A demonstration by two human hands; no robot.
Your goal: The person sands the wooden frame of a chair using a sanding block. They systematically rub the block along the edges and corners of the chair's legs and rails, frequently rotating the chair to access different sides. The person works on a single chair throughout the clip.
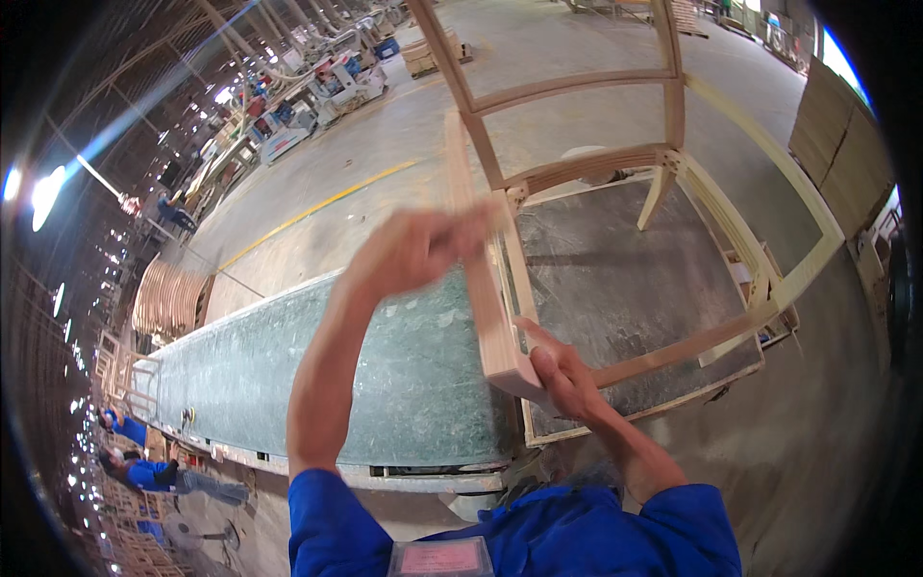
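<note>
A bare wooden chair frame with an open back stands before me on a low table with a dark top. Its left side has a broad, pale reddish wood rail running toward me. My right hand is closed around the near end of that rail, thumb on the wood. Farther along the same rail, my left hand is smeared by motion, its fingers close to the wood near the back joint. Whether anything is in those fingers I cannot make out.
A long green-topped workbench extends to my left. Curved wooden parts are stacked beyond it. Workers in blue are at the far left, near a fan. Brown boards lean at the right. Machines stand farther back.
</note>
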